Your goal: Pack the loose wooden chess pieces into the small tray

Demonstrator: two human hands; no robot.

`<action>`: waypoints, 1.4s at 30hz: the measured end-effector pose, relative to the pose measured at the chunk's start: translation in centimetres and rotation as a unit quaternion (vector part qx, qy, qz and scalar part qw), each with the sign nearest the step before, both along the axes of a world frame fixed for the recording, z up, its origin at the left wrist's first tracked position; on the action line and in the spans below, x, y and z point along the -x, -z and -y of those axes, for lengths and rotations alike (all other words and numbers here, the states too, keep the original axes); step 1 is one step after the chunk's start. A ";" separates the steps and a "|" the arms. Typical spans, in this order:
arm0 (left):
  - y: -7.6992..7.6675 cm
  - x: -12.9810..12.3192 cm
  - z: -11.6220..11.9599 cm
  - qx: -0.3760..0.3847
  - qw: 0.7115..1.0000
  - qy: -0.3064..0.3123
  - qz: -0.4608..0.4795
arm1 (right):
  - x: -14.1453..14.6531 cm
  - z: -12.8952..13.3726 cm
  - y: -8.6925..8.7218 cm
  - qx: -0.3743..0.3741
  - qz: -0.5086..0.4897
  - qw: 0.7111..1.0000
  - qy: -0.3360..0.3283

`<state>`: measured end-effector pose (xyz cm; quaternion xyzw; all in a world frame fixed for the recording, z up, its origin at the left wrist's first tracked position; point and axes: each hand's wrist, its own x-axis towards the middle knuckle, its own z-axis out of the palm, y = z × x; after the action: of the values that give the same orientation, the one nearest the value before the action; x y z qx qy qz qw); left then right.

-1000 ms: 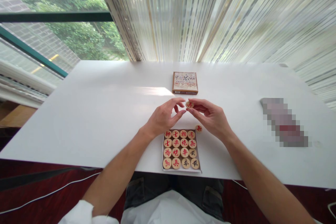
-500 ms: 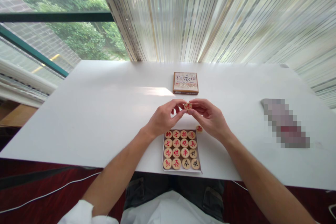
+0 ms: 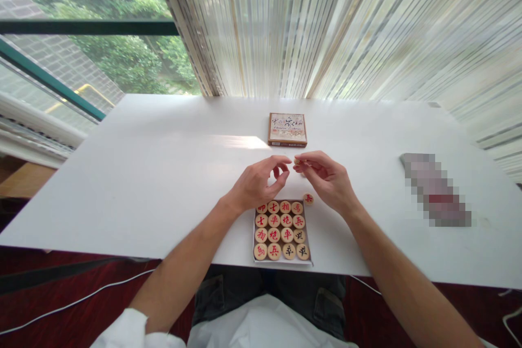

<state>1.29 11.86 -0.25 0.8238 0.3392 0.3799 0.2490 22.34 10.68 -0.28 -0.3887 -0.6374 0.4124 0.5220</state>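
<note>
My right hand [image 3: 329, 178] pinches a Chinese chess piece [image 3: 297, 161] between thumb and fingertips, turned so that its marking does not show. Just left of it, my left hand [image 3: 258, 180] is empty, its thumb and forefinger apart in a curve. Below the hands is an open box tray [image 3: 282, 262] holding rows of round wooden pieces, most with red characters and several with black ones. One loose piece with a red character [image 3: 309, 199] lies at the tray's top right corner. Something pale shows under my right fingers, too hidden to make out.
A closed Chinese chess box [image 3: 287, 130] lies beyond my hands on the white table [image 3: 155, 185]. To the right is a blurred-out elongated object [image 3: 434, 190]. A window and striped curtains [image 3: 269, 27] stand behind the table's far edge.
My left fingers have let go of the chess piece, which both hands held before. The piece has shifted slightly right in my right hand and turned its face from view.
</note>
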 end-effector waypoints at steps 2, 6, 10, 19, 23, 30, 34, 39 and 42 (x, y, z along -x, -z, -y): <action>-0.1 0.0 0.1 0.013 1.000 0.015 -0.021 | -0.2 -0.3 0.0 -0.004 0.016 1.000 0.012; -0.5 0.1 0.3 0.061 0.995 0.060 -0.044 | -0.6 0.0 -0.7 -0.018 0.053 0.998 0.031; -0.8 0.1 0.4 0.118 0.985 0.101 -0.070 | -1.1 2.9 -1.9 -0.025 0.072 0.997 0.026; -0.7 0.0 0.3 0.113 0.981 0.112 -0.113 | -1.9 11.7 -0.7 0.063 0.081 0.995 0.018; -0.6 0.0 0.2 0.103 0.980 0.117 -0.120 | -1.4 13.5 -0.1 0.116 0.132 0.982 0.066; -0.4 0.0 0.2 0.094 0.982 0.120 -0.113 | 0.4 14.0 -0.8 0.146 0.194 0.965 0.099; -0.4 0.0 0.2 0.100 0.981 0.121 -0.112 | 1.1 14.2 -0.8 0.114 0.224 0.962 0.109; -0.5 0.0 0.2 0.099 0.981 0.122 -0.116 | 1.5 14.6 0.3 0.068 0.251 0.955 0.143; -0.4 0.0 0.2 0.099 0.981 0.123 -0.111 | 1.8 14.6 0.8 0.022 0.271 0.948 0.166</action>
<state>1.28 11.67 0.20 0.8672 0.2970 0.2174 0.3354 20.55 -3.88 -1.05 -0.5972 -0.6721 0.2136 0.3821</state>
